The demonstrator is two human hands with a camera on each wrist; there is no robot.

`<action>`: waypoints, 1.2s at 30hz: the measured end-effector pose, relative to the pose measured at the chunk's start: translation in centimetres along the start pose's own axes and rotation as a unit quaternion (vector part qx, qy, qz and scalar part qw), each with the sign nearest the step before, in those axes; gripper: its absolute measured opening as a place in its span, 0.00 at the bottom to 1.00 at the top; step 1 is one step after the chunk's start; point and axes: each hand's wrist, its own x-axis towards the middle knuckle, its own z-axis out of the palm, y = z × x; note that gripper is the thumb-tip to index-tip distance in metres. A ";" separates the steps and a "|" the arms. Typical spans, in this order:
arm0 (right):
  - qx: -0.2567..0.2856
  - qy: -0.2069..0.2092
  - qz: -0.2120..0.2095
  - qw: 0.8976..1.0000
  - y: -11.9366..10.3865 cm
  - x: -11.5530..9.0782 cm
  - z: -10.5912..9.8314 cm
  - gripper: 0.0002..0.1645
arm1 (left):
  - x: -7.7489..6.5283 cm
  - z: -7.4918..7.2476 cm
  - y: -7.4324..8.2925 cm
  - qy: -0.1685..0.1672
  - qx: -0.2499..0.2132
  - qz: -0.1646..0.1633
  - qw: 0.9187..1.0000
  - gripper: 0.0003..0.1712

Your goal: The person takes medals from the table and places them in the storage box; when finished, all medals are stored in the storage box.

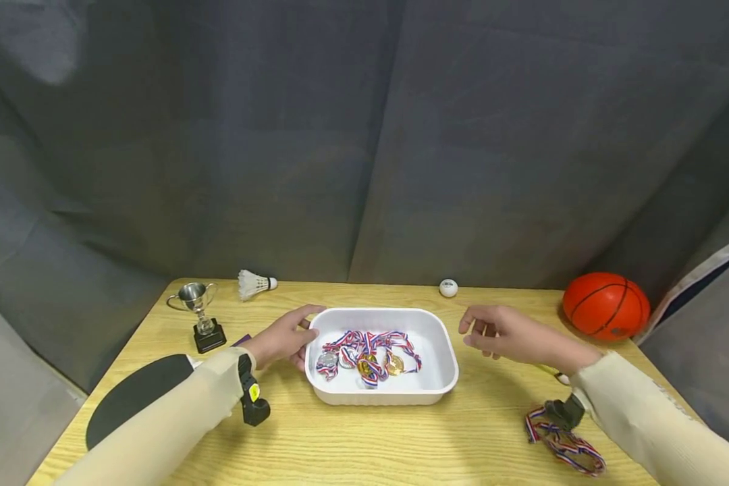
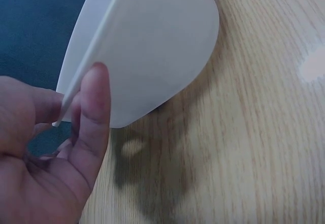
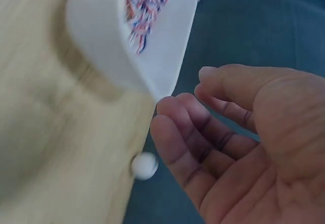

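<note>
A white plastic tray sits mid-table, holding several medals with red, white and blue ribbons; one gold medal and a silver medal show among them. My left hand grips the tray's left rim. In the left wrist view, its thumb and fingers pinch the tray wall from both sides. Just right of the tray, my right hand hovers with loosely bent fingers and holds nothing. The right wrist view shows its fingertips near the tray's corner, blurred, without clear contact.
At the left stand a small silver trophy cup, a shuttlecock and a black paddle partly under my left arm. A white ball and a red basketball lie at the back. A striped ribbon lies by my right wrist.
</note>
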 end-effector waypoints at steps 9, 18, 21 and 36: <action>0.019 0.009 0.040 0.999 6.0 -6.6 0.2 0.08 | 0.1 0.0 -0.1 0.001 -0.004 -0.004 1.000 0.33; 0.045 0.008 0.087 0.995 10.8 -11.8 1.2 0.10 | 0.1 0.0 0.0 -0.004 0.006 0.007 1.000 0.32; 0.049 0.001 0.118 0.992 11.8 -12.8 1.7 0.11 | 0.0 -0.1 0.1 -0.003 0.008 0.003 1.000 0.32; 0.038 0.014 0.160 0.986 13.2 -13.2 3.9 0.12 | 0.0 -0.1 0.0 -0.002 0.011 -0.002 1.000 0.33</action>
